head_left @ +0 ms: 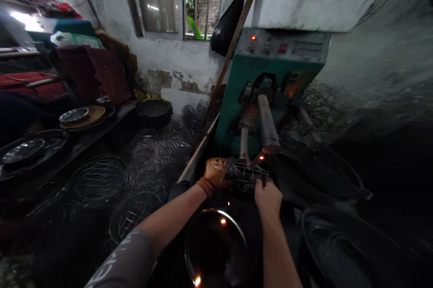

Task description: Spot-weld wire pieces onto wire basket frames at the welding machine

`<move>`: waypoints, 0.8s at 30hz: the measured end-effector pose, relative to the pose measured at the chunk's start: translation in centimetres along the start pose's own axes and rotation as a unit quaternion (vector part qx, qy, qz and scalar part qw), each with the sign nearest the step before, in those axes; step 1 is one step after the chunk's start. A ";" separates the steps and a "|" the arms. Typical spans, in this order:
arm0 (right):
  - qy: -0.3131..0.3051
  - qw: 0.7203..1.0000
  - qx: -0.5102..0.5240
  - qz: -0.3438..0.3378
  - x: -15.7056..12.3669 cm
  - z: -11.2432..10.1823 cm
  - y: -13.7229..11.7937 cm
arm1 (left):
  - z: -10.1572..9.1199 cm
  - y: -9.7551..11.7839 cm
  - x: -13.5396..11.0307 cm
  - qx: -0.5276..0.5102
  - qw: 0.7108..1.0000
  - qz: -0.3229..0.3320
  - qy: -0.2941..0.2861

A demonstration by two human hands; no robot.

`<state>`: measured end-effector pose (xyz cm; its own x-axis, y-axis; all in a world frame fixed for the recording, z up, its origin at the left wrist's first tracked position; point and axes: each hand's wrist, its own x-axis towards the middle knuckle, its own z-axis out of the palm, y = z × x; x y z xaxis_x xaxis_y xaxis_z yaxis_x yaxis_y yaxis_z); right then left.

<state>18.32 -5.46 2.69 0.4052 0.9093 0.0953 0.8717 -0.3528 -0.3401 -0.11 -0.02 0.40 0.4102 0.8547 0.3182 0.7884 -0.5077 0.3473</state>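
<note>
A small wire rack (246, 174) with a curved, grid-like frame sits under the electrodes of a green spot welder (225, 116). My left hand (216, 174), in an orange-brown glove, is closed on the rack's left side. On its right side, my bare right hand (268, 194) pinches the edge, with the fingertips partly hidden. The thick upper arm (268, 125) of the welder ends just above the rack. An orange glow shows at the electrode tip (257, 160), and sparks fly below it.
Below my hands is a dark round basin (216, 247) with a shiny rim. Piles of wire racks (98, 179) cover the left floor. A bench (118, 118) with round pans stands farther left. A wooden pole (233, 46) leans beside the welder; a large dark tub (334, 252) is at right.
</note>
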 end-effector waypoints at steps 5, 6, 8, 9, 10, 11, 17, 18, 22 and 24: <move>-0.007 1.000 -0.007 0.015 0.7 -0.2 0.6 | -1.0 1.7 0.5 0.034 0.999 -0.022 -0.018; -0.011 1.000 -0.008 0.018 0.8 -0.2 0.7 | -1.1 1.8 0.5 0.036 0.999 -0.022 -0.024; -0.014 1.000 -0.008 0.022 1.0 -0.1 0.9 | -1.2 1.9 0.6 0.038 0.998 -0.022 -0.036; -0.015 1.000 -0.007 0.024 1.1 -0.1 0.9 | -1.3 1.9 0.7 0.040 0.998 -0.022 -0.043; -0.014 1.000 -0.004 0.026 1.0 -0.1 1.0 | -1.4 1.9 0.7 0.044 0.998 -0.021 -0.049; -0.013 1.000 0.000 0.026 1.0 0.0 1.0 | -1.5 1.9 0.7 0.047 0.997 -0.020 -0.053; 0.008 0.999 0.034 0.030 1.2 0.2 0.6 | -0.9 1.7 1.0 0.025 0.999 -0.007 -0.039; 0.005 0.999 0.040 0.034 1.2 0.0 0.6 | -0.8 1.5 0.9 0.021 0.999 -0.006 -0.028; -0.011 0.991 0.125 0.039 -0.8 -3.1 1.1 | -1.1 0.0 -1.5 -0.023 0.999 0.003 0.030; -0.041 0.966 0.256 0.014 -3.6 -5.6 1.5 | -1.3 -1.3 -4.1 -0.069 0.995 -0.024 0.065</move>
<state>19.69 -10.47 7.04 0.3841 0.9232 0.0121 0.6014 -0.2402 -0.7620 -3.37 -3.02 -0.20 0.3033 0.8618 0.4065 0.7321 -0.4838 0.4795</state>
